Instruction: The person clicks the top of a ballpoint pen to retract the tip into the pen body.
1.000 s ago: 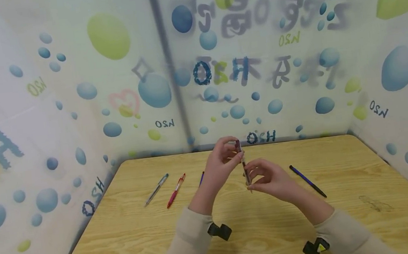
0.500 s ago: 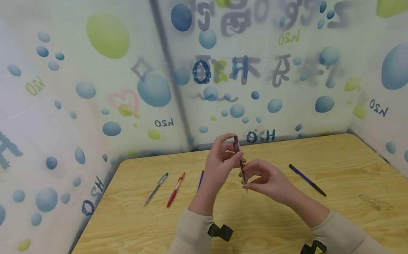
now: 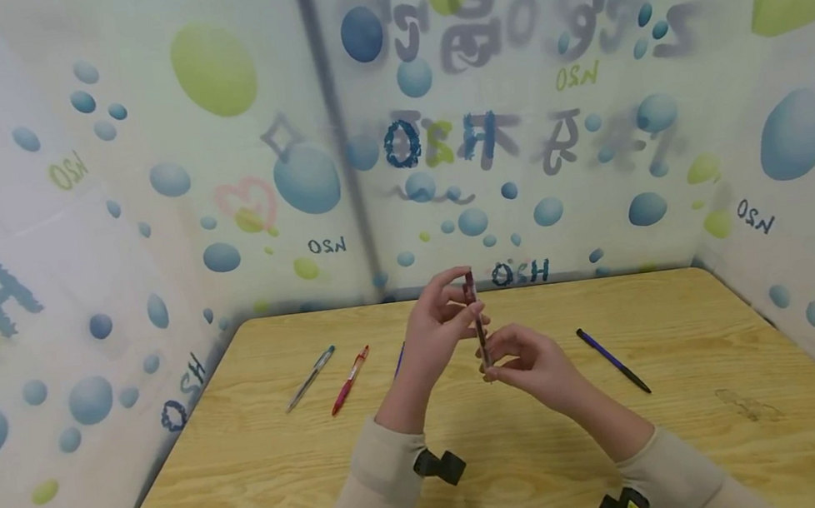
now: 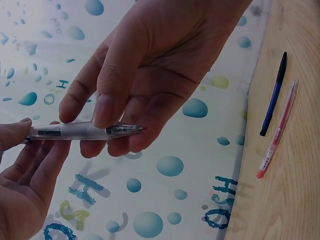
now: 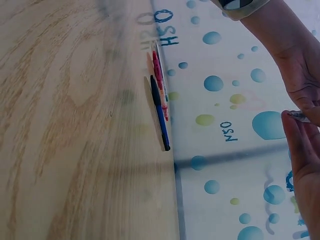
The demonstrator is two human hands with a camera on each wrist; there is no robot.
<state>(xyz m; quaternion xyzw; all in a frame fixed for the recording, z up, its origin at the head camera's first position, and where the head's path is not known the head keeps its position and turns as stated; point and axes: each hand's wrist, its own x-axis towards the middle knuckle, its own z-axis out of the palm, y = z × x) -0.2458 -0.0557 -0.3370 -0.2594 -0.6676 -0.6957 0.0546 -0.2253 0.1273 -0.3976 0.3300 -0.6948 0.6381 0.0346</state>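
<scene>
A slim pen with a dark red top and a clear lower barrel (image 3: 480, 331) stands nearly upright in the air between both hands. My left hand (image 3: 437, 326) grips its upper part, thumb across the barrel and index finger arched to the top end. Lower down, my right hand (image 3: 536, 361) pinches it near the writing end with thumb and fingertips. The left wrist view shows the clear barrel (image 4: 77, 131), its cone tip and a reddish point beside the right hand's fingers. In the right wrist view only a bit of the tip (image 5: 298, 116) shows; fingers hide the rest.
On the wooden table (image 3: 268, 488) lie a clear pen with a blue-green end (image 3: 312, 378), a red pen (image 3: 351, 380), a blue pen (image 3: 399, 360) partly behind the left hand, and a blue-and-black pen (image 3: 613, 360) at right. Patterned sheets (image 3: 551, 187) enclose the table.
The pen and both hands have shifted slightly left and up, and the pen has turned a little, its clip now at the left edge. Both hands keep their hold.
</scene>
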